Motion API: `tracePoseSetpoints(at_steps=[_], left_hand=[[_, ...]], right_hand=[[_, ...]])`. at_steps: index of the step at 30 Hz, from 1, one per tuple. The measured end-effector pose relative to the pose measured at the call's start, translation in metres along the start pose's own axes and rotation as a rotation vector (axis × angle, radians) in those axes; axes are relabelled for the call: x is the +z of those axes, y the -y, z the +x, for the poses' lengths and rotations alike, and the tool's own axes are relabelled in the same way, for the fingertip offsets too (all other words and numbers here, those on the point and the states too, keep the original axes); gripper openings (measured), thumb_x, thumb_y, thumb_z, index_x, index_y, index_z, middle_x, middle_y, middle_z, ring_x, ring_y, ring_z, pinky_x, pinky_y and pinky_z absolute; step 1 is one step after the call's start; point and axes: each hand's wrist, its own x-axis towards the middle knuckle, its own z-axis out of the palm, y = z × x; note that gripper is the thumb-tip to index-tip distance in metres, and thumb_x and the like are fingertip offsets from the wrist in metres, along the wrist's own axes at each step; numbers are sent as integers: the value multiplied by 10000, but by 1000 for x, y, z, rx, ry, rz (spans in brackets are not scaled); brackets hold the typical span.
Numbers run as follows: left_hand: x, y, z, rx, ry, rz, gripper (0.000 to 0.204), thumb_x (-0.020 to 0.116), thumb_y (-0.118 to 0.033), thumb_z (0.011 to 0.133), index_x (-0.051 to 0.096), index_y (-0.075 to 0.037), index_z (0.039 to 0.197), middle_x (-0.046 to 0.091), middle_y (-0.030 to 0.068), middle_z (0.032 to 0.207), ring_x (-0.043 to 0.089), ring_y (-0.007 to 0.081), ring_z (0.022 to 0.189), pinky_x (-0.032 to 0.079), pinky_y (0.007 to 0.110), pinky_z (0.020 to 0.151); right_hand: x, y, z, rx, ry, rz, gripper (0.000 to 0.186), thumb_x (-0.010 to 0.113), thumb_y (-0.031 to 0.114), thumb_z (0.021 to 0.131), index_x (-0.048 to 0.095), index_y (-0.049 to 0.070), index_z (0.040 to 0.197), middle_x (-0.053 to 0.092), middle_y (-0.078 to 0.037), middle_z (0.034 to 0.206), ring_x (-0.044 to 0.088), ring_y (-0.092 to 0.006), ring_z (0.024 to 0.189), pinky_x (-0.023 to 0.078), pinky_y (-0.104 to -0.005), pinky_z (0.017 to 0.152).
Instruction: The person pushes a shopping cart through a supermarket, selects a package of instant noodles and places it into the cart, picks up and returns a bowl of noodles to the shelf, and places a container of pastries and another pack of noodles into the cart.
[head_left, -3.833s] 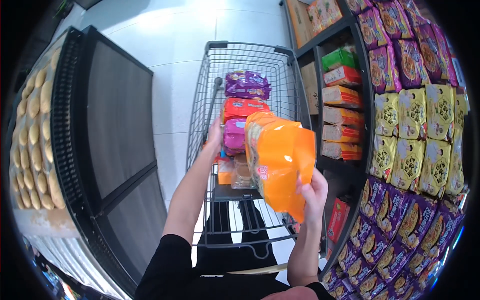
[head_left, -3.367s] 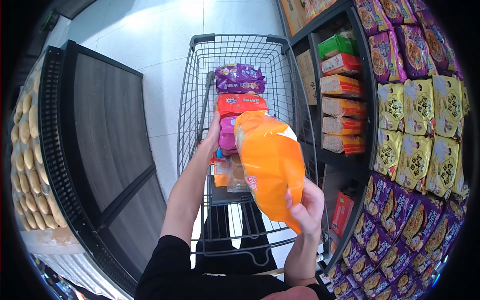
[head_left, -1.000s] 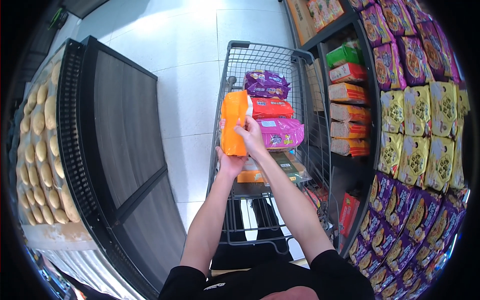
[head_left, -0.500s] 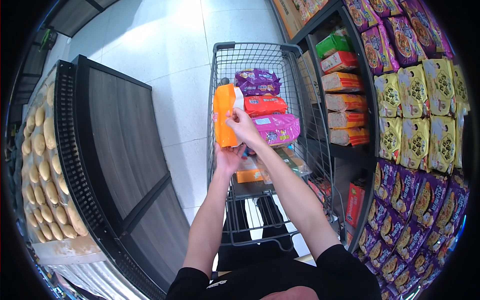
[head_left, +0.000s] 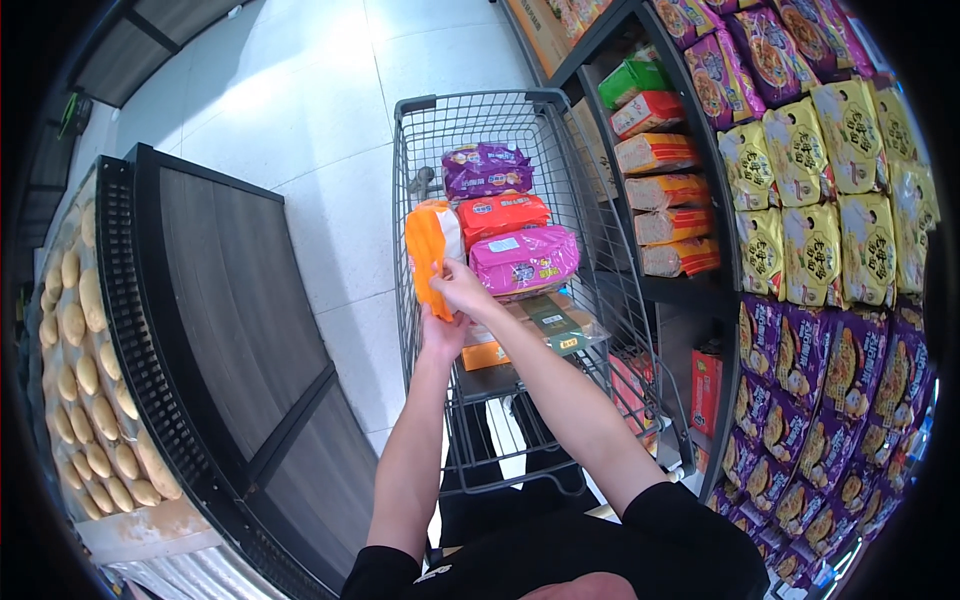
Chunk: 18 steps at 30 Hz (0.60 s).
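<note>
Both hands hold a long orange-and-white food packet [head_left: 424, 245] along the left side of the wire shopping cart [head_left: 500, 98]. My left hand [head_left: 442, 334] is at its near end, with the fingers partly hidden beneath it. My right hand [head_left: 464, 289] grips its right edge near the same end. Beside the packet in the basket lie a purple packet [head_left: 487, 173] at the far end, a red one [head_left: 503, 215], and a pink one [head_left: 526, 262]. Closer to me are a flat dark-green and brown package [head_left: 556, 320] and an orange box [head_left: 485, 355], partly covered by my right forearm.
Shelves on the right hold yellow packets [head_left: 808, 250], purple packets [head_left: 812, 385] and a stack of orange packets [head_left: 668, 225]. On the left stands a dark wood-panelled stand [head_left: 235, 300] with potato-like produce [head_left: 92, 380]. Pale floor tiles [head_left: 320, 80] stretch ahead.
The orange packet has come down and nearer to me along the cart's left side, both hands still on it. The whole view has shifted slightly, with the cart and shelves now further left.
</note>
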Motion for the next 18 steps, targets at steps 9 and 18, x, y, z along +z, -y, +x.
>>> tracePoseSetpoints(at_steps=[9,18], left_hand=[[5,7,-19,-62,44,41,510,267,-450,1052,351,-101,1415,439,110,1412,434,275,1319,300,476,1143],[22,2,-110,-34,189,480,437,334,-410,1052,404,-70,1318,518,190,1345,511,308,1262,419,475,1054]], right_hand=[[-9,-15,-16,-11,-42,183,513,602,137,856,508,-41,1328,631,-212,1199,611,-261,1126,463,-322,958],[-89,53,-128,-100,167,24,393,609,244,932,598,-30,1214,651,-138,1156,622,-184,1074,495,-321,915]])
